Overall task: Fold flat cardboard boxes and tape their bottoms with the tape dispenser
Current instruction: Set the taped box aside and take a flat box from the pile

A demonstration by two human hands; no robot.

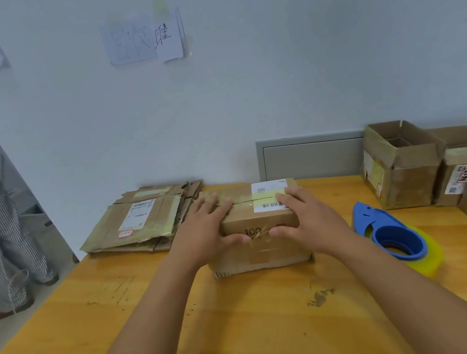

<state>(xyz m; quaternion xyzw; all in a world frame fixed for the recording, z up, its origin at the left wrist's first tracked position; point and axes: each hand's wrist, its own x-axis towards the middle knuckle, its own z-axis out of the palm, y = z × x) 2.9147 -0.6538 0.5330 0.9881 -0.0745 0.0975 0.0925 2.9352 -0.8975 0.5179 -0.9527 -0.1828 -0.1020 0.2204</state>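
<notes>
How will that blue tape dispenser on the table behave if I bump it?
The tape dispenser lies on its side on the table, so it probably slides rather than rolls. It looks like light plastic, likely easy to shift.

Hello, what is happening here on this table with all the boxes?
A person is pressing both hands, the left hand and the right hand, flat on a small cardboard box standing on the wooden table, holding its flaps closed. The blue tape dispenser lies unused to the right. A stack of flat boxes waits on the left, and folded boxes stand on the right.
</notes>
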